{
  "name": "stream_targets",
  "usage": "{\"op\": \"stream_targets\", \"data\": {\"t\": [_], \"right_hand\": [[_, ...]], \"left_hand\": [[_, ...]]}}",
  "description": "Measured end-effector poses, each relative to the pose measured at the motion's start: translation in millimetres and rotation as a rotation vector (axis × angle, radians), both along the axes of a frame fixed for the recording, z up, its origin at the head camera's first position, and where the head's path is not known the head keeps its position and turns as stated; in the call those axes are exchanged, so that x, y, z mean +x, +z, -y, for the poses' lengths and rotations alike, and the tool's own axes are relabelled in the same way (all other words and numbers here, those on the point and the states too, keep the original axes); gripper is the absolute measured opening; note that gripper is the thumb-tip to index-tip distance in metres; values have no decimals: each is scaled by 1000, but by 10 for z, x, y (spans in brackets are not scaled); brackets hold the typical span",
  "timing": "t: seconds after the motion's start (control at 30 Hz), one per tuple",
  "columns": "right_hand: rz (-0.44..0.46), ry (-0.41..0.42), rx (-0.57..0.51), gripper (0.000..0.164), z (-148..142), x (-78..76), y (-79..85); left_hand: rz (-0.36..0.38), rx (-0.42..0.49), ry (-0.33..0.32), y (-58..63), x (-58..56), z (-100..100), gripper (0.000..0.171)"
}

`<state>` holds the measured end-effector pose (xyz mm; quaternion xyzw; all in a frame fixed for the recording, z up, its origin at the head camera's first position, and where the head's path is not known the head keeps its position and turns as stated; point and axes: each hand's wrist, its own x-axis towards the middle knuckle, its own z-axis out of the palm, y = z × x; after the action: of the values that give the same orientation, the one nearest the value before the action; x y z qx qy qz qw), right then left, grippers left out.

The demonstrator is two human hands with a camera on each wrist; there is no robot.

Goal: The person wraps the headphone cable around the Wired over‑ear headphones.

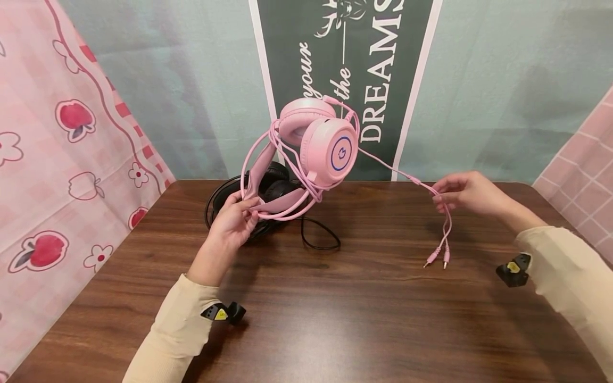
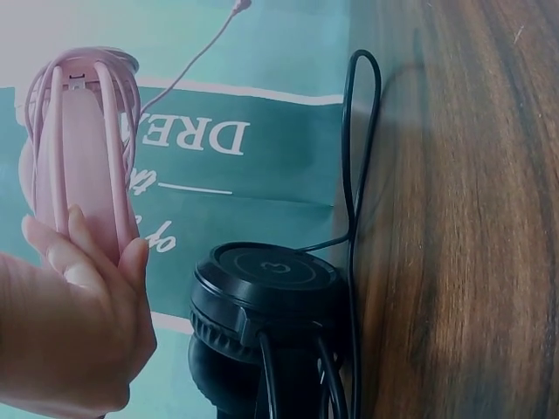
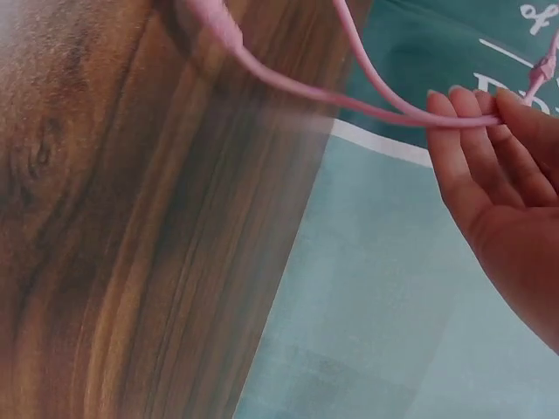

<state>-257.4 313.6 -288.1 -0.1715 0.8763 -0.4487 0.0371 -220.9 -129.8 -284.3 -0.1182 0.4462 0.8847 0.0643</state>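
Note:
Pink headphones are held up above the back of the table, ear cups pointing away and to the right. My left hand grips them by the headband, with loops of pink cable wound along it. From the ear cups a cable runs right to my right hand, which pinches it between thumb and fingers just past the splitter. Two plugs dangle below that hand. In the right wrist view the two cable branches pass across the fingertips. Behind the left hand, black headphones lie on the table, partly hidden.
The black headphones' cable loops on the brown wooden table. A curtain with a dark lettered panel hangs behind the table's back edge. Pink patterned cloth hangs at the left, and pink checked cloth at the right.

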Motion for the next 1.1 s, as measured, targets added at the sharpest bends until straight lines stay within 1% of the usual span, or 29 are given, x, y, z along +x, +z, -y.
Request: {"op": "stream_targets", "data": {"t": [0.1, 0.2, 0.43, 0.5, 0.6, 0.73, 0.93, 1.1], "right_hand": [[-41, -25, 35, 13, 41, 42, -7], [-103, -30, 106, 14, 77, 64, -16], [-243, 7, 250, 9, 187, 119, -40], [-295, 22, 300, 10, 223, 134, -54], [-356, 52, 336, 12, 292, 153, -81], [-422, 124, 331, 18, 404, 177, -103], [-551, 277, 312, 26, 560, 201, -99], [-582, 383, 262, 29, 678, 215, -96]], "left_hand": [[15, -6, -2, -4, 2, -7, 24], [27, -12, 10, -22, -2, -30, 24], [24, -27, 40, -63, -13, -78, 26], [19, -41, 45, -69, -17, -95, 26], [9, -60, 49, -72, -28, -130, 26], [-1, -75, 52, -85, -47, -186, 28], [-5, -84, 70, -109, -61, -262, 29], [-17, -102, 102, -140, -68, -331, 31]]}}
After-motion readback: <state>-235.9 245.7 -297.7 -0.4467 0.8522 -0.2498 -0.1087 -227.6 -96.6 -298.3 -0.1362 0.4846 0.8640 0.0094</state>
